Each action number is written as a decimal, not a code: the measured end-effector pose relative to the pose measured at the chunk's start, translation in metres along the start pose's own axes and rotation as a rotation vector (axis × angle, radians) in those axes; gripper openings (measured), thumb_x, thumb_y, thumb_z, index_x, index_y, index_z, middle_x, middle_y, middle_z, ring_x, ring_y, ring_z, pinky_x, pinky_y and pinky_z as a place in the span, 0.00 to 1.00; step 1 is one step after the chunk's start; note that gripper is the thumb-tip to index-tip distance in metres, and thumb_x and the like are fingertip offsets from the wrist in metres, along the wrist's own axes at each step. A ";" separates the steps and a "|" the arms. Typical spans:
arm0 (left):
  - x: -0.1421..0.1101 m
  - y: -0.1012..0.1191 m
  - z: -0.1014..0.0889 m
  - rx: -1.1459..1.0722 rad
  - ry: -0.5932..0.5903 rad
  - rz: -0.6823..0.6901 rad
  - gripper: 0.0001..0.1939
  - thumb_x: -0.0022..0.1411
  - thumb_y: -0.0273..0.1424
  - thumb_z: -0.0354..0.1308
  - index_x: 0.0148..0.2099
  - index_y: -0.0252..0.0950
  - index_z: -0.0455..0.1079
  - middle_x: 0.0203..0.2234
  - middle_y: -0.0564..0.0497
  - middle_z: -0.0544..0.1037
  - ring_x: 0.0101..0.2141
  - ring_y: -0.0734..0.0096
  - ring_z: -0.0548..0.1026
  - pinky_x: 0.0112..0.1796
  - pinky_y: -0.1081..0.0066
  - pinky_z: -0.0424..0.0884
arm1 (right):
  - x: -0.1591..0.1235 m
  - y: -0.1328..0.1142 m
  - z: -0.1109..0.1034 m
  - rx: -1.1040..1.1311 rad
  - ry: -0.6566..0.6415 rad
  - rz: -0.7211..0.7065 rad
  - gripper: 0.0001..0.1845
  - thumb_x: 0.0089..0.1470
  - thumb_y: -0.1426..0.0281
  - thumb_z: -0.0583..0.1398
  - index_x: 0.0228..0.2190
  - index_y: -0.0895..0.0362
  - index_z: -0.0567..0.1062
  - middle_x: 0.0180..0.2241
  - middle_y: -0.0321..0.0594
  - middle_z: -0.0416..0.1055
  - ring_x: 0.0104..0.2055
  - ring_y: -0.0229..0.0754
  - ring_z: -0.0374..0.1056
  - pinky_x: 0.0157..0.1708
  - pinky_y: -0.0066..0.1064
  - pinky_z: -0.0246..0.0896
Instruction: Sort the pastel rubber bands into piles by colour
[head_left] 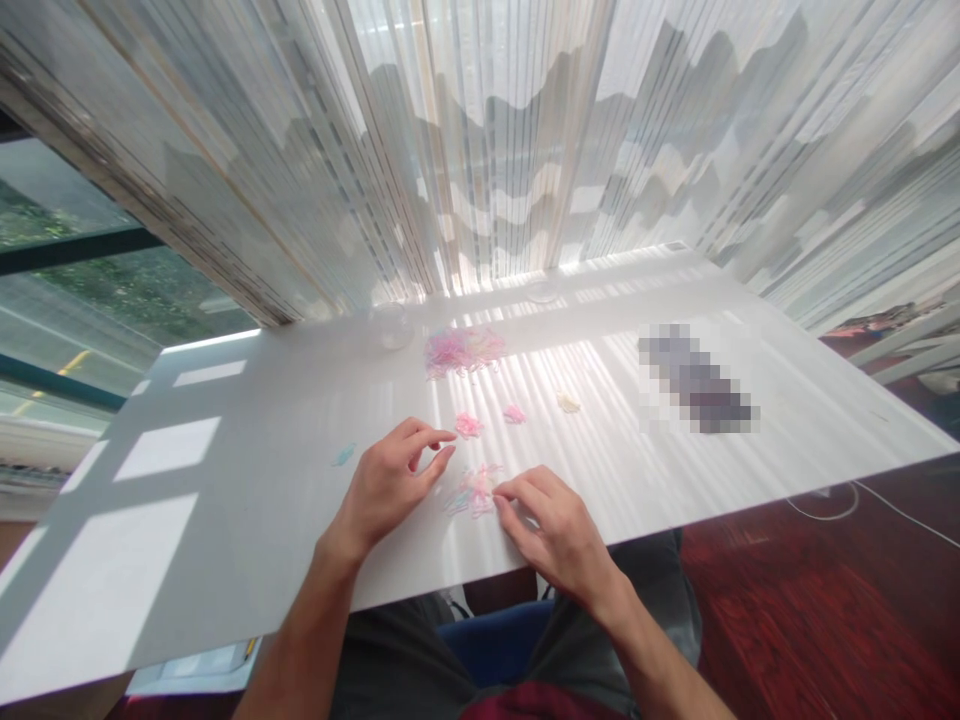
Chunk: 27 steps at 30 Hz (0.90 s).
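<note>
A small mixed pile of thin pastel strands [477, 492], which look like small rubber bands, lies on the white table [585, 490] near its front edge. At the pile's right side my right hand [551, 520] has thumb and forefinger pinched together; what they hold, if anything, is too small to make out. My left hand [397, 475] hovers left of the pile, thumb and forefinger apart, with nothing between them. Just past its fingertips is a pink cluster [469, 425]. Farther right sit a smaller pink-purple cluster [514, 413] and a cream one [568, 402]. A blue cluster [344, 455] lies left of that hand.
Behind the clusters spreads a larger pastel heap [463, 352]. A clear round container [392, 326] stands at the back, with a clear lid-like disc [543, 292] farther right. A blurred-out dark object [697, 380] lies on the right. Striped curtains [487, 150] hang along the table's far edge.
</note>
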<state>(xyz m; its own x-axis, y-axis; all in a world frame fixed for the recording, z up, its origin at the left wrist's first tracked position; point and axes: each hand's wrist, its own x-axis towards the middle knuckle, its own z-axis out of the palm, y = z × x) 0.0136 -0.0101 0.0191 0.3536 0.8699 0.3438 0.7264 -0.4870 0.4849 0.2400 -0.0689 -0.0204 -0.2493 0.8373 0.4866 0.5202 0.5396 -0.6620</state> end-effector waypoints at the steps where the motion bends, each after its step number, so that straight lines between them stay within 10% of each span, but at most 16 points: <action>1: -0.007 0.004 0.000 -0.015 -0.013 0.009 0.09 0.69 0.33 0.59 0.47 0.41 0.78 0.32 0.54 0.76 0.24 0.76 0.67 0.31 0.73 0.69 | 0.000 0.000 0.000 -0.006 -0.004 -0.002 0.07 0.66 0.73 0.57 0.37 0.55 0.76 0.31 0.41 0.74 0.35 0.44 0.71 0.36 0.36 0.69; 12: -0.067 0.020 0.006 0.023 -0.018 -0.069 0.04 0.66 0.29 0.59 0.44 0.41 0.73 0.35 0.53 0.78 0.31 0.70 0.76 0.32 0.72 0.70 | 0.000 0.002 0.003 -0.065 -0.122 -0.101 0.04 0.62 0.74 0.60 0.36 0.54 0.75 0.31 0.40 0.74 0.35 0.45 0.68 0.36 0.37 0.67; 27: -0.073 0.026 0.014 0.290 0.009 0.012 0.06 0.69 0.28 0.57 0.38 0.40 0.74 0.31 0.54 0.77 0.29 0.69 0.75 0.31 0.70 0.65 | -0.002 0.001 0.006 -0.092 -0.099 -0.098 0.06 0.64 0.74 0.58 0.35 0.56 0.75 0.30 0.39 0.72 0.35 0.44 0.67 0.37 0.36 0.65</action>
<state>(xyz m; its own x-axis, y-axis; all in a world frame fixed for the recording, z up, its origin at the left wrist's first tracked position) 0.0154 -0.0855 -0.0049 0.3585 0.8630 0.3560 0.8611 -0.4530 0.2310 0.2358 -0.0693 -0.0251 -0.3797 0.7879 0.4849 0.5611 0.6129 -0.5564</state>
